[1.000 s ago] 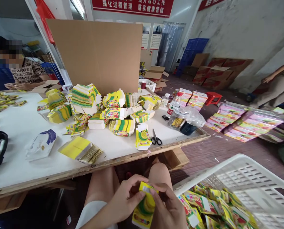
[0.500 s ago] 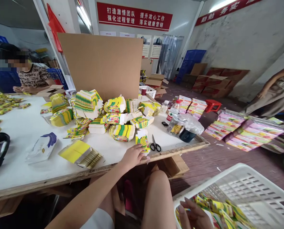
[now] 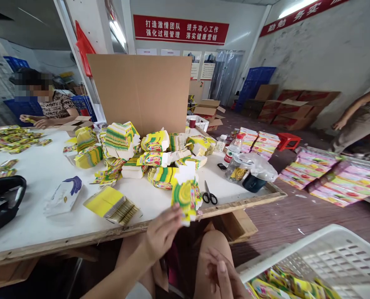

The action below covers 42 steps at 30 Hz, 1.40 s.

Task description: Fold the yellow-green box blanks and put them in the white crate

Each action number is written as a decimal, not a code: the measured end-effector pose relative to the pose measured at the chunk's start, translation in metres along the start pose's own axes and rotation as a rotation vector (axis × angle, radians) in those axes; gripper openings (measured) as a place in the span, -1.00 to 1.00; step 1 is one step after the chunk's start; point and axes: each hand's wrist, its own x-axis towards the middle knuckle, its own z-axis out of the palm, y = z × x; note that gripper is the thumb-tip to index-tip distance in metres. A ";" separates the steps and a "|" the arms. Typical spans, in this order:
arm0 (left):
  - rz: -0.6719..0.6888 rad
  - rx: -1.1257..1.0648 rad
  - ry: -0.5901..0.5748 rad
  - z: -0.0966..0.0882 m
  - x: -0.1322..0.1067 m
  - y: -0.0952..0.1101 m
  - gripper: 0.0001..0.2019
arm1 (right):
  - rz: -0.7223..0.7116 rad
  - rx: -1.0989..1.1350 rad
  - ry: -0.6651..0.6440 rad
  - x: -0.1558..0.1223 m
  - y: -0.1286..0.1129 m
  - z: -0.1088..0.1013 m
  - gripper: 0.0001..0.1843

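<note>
My left hand grips a flat, folded yellow-and-green paper carton by its lower left edge, lifted at the table's front edge. My right hand hovers over my right knee, fingers loosely bent and apart, with nothing visible in it. Beside it stands a white plastic basket with several yellow wrapped packets inside. Black-handled scissors lie on the table, right of the carton. Behind the carton is a heap of stacked yellow-and-green cartons.
A bundle of flat yellow cartons and a white-purple pack lie on the white table. Jars and bottles stand at its right corner. A cardboard sheet rises behind; a person sits at far left.
My left hand has raised a carton off the table and drawn it toward me. My right hand has left the basket and moved left over my knee. The view has shifted slightly.
</note>
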 end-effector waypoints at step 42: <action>-1.136 -0.846 0.073 -0.037 -0.059 0.048 -0.50 | 0.063 -0.032 -0.183 -0.037 0.020 0.059 -0.60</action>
